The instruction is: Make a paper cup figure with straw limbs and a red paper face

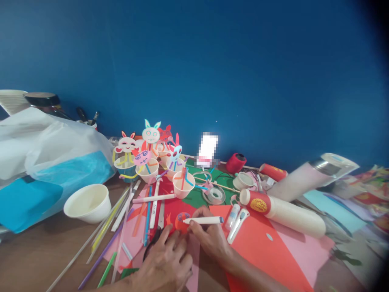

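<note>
Right hand (212, 238), lower centre of frame: closed on a slim white marker with a dark blue end (207, 220), tip at the face of a small orange-red paper cut-out with drawn eyes (182, 224). Cut-out is located at lower centre, partly covered by fingers. Left hand (172, 255): fingers bent, fingertips laid at the cut-out's lower left edge; whether anything is pinched cannot be told.

Clutter is tight on the left side. Scissors with black handles (148, 245) are partly hidden by the left hand. Just above, a white marker lettered "Acrylic" (154, 209) is crossed by a pale pink-and-white stick (158, 198). Lower left is fanned with loose coloured straws, a purple one (101, 251) and a green one (107, 269) included.

Centre back is taken up by white paper cups with straw-mounted paper animal faces, among them a white rabbit face with mint ears (151, 134). Left of them, a wide white paper cup (91, 205) is tilted.

Right of the marker: a small white bottle (232, 217) and a white box cutter (238, 226), side by side on red-orange paper (258, 259). Beyond these, the right side is blocked by a long sleeve of stacked white cups (298, 217) and a pale steel-collared flask (299, 182), both lying slanted.
</note>
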Motion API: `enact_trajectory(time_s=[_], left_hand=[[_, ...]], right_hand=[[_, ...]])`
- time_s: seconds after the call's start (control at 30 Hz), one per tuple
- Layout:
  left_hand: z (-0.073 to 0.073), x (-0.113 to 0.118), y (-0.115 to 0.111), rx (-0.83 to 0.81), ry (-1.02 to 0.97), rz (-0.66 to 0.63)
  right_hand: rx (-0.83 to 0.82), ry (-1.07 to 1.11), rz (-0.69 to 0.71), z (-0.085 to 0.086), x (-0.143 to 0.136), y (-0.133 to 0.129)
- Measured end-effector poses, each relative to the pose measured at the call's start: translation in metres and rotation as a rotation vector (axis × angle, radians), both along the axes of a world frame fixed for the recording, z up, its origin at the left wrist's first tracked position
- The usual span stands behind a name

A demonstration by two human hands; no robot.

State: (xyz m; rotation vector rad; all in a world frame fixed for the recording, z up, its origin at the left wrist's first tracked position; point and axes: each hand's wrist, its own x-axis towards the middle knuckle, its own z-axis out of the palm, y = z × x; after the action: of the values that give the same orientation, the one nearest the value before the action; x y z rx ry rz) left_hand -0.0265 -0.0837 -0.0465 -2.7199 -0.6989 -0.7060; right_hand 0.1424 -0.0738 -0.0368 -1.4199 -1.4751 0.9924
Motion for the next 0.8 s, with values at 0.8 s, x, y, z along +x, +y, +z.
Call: enact_trajectory(time_s=[0.8], left_hand=[[0.021,-0.005,-0.008,-0.177,0.158,-0.019]], right_hand=[[0.004,-0.005,0.000,0.007,-0.001,0.001]])
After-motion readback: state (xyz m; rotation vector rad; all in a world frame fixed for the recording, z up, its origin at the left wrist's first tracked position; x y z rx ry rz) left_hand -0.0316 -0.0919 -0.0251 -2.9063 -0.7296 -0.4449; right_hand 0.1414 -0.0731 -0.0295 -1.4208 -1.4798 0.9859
